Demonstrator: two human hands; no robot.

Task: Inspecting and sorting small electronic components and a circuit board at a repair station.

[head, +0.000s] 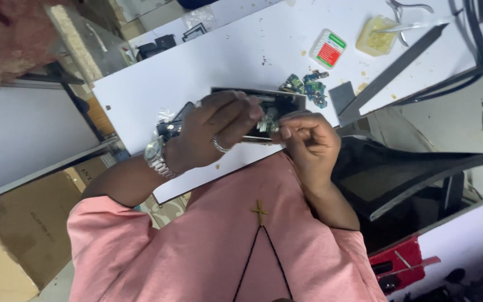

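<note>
My left hand (213, 131), wearing a wristwatch and a ring, grips an opened black phone (278, 103) with a silver frame over the edge of the white table (208, 72). My right hand (308, 142) is next to it, fingers pinched on a small metallic part (268, 124) at the phone's near edge. What exactly the part is cannot be made out. My pink shirt fills the bottom of the view.
Small green and blue circuit pieces (308, 86) lie just beyond the phone, beside a grey square pad (342, 98). Farther off sit a small red-green tin (328, 49), a yellow paste tub (377, 36), pliers (409, 8) and a long dark strip (398, 67). A black chair (420, 173) stands right, cardboard boxes (29, 223) left.
</note>
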